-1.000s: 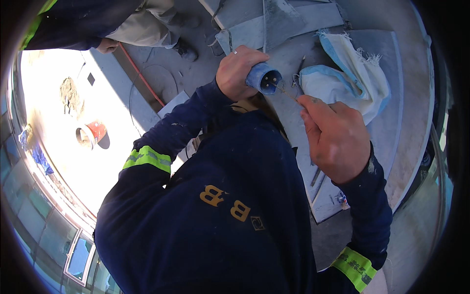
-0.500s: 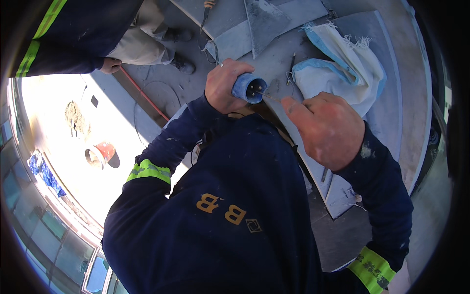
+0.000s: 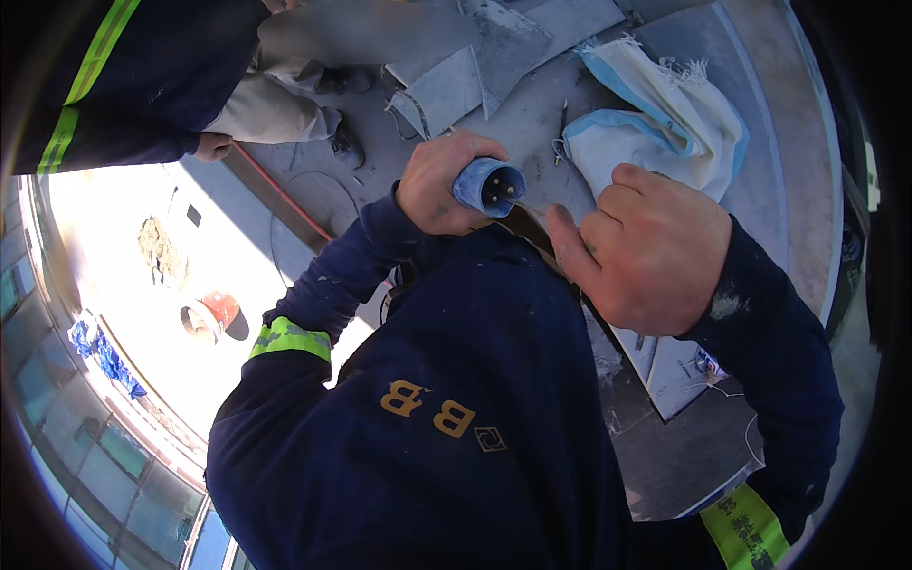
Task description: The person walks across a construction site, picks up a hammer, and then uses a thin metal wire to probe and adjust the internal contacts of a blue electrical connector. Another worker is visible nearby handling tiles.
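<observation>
My left hand (image 3: 445, 180) is wrapped round a blue industrial power plug (image 3: 468, 185), whose open end faces right. Metal pins show inside its round collar. From the right, my right hand (image 3: 651, 252) comes close, fingers closed and thumb pointing at the plug. A thin metal-looking shaft (image 3: 528, 206) runs from beside the thumb to the plug's opening. Its tip lies at or inside the collar; the rest is hidden by my right hand, so its kind is unclear.
A co-worker's hand (image 3: 213, 146) is at a red hose or cable (image 3: 285, 199) on the left. A white-and-blue woven sack (image 3: 698, 119) lies beyond my right hand, near grey slabs (image 3: 442, 90). An orange bucket (image 3: 220, 310) lies tipped near a sand pile (image 3: 158, 247).
My right hand has shifted slightly right and down and turned a little, while the shaft stays at the plug. The plug has moved slightly right. The co-worker has leaned into the top of the view.
</observation>
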The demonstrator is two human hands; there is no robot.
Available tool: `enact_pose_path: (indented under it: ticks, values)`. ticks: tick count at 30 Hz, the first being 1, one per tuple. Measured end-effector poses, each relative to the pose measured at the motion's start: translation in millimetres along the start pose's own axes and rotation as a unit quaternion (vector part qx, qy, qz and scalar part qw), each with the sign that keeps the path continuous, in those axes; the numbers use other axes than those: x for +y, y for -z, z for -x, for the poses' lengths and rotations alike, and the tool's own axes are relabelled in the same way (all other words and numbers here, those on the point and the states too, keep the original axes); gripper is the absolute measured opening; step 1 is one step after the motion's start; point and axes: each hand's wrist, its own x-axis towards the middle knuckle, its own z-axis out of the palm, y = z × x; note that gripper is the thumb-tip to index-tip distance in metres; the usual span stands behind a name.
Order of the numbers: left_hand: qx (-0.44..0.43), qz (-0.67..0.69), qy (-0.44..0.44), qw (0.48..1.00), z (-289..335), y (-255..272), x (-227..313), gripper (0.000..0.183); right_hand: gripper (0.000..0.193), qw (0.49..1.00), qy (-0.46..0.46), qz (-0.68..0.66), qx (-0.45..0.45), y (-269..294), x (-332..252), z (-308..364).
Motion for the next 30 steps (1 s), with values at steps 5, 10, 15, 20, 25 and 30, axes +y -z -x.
enact_pose_path:
  ticks: [5,10,15,20,25,30]
  values:
    - [-0.033,0.021,0.018,0.999,-18.6,-2.1,-0.4,0.055,0.024,0.997,-0.052,-0.060,-0.017,5.4,16.5,-5.3]
    - [-0.043,-0.055,-0.088,0.994,-20.8,-6.3,-8.8,0.059,0.014,0.988,-0.115,-0.107,-0.004,-16.4,14.1,-2.9]
    - [-0.108,-0.136,-0.103,0.979,4.1,4.9,-1.1,0.047,0.013,0.986,-0.086,-0.142,0.018,-36.3,8.1,-12.8]
    - [-0.085,-0.107,-0.156,0.978,7.2,-10.1,-7.4,0.035,0.009,0.975,-0.141,-0.170,0.037,-49.6,-7.5,7.1]
    - [-0.086,-0.094,-0.136,0.983,11.7,-4.9,-2.0,0.031,0.009,0.960,-0.165,-0.202,0.099,-76.3,-8.4,11.2]
    - [-0.112,-0.119,-0.134,0.977,27.8,-5.1,-11.9,0.024,0.009,0.964,-0.154,-0.206,0.073,-79.9,-6.7,-1.4]
